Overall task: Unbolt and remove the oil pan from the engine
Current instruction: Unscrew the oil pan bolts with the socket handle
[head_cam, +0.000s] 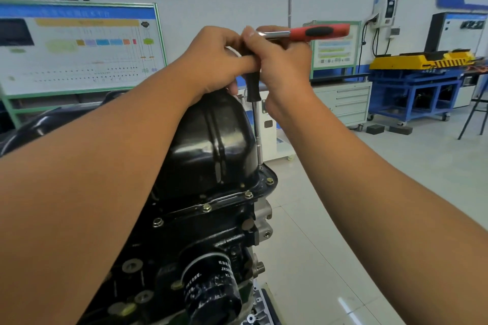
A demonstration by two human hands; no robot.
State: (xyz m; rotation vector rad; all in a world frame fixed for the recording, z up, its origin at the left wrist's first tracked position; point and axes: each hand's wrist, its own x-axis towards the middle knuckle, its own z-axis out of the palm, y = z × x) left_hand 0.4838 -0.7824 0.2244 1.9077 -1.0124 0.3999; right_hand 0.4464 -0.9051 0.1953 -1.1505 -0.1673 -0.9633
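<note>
Both hands met above the oil pan (211, 140). Left hand (214, 60) gripped the top of the black extension bar (254, 87) with curled fingers. Right hand (280, 66) held the head end of the red-handled ratchet (317, 32), its handle pointing right. Below, the bar stood upright with its lower tip on a flange bolt (261, 167) at the pan's far right edge. Oil pan sat bolted on the engine (211, 245), centre of scene.

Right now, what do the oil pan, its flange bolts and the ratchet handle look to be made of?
Oil pan: probably pressed sheet metal, glossy black paint; it shows sharp highlights and stamped ribs.
Flange bolts: metal, likely plated; yellowish sheen.
Ratchet handle: red plastic or rubber with a black insert, on a bright, probably chromed, shank.
</note>
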